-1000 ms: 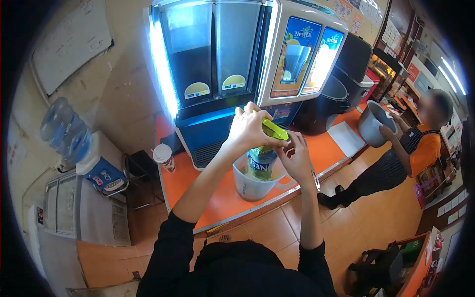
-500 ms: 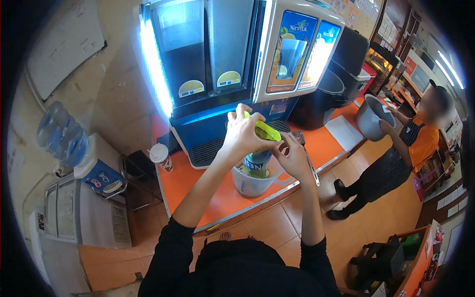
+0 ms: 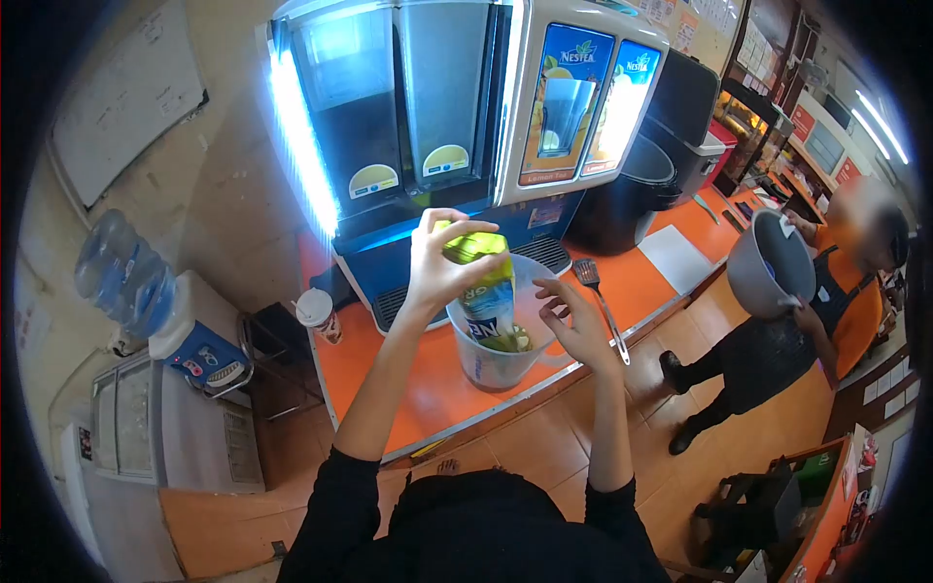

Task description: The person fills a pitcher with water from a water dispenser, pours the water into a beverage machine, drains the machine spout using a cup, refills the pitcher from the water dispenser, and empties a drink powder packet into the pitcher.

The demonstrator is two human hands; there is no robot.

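My left hand [image 3: 439,260] grips the top of a green and blue foil drink-powder packet [image 3: 489,296]. The packet hangs upside down with its lower end inside a translucent plastic jug [image 3: 494,369], above some pale and greenish contents. Beside the jug's right rim, near its handle, my right hand [image 3: 580,330] is empty with its fingers apart and slightly curled. The jug stands near the front edge of the orange counter [image 3: 394,413]. What lies at the jug's bottom is partly hidden by the packet.
A drink dispenser [image 3: 428,126] stands behind the jug. A lidded cup [image 3: 317,313] is to the left; a slotted spatula [image 3: 603,301] and a white sheet [image 3: 673,258] lie to the right. Further right, a co-worker [image 3: 768,369] holds a large grey pot [image 3: 773,267].
My right hand has let go of the packet and spread its fingers. My left hand has moved slightly left with the packet. The co-worker has shifted and tilted the grey pot.
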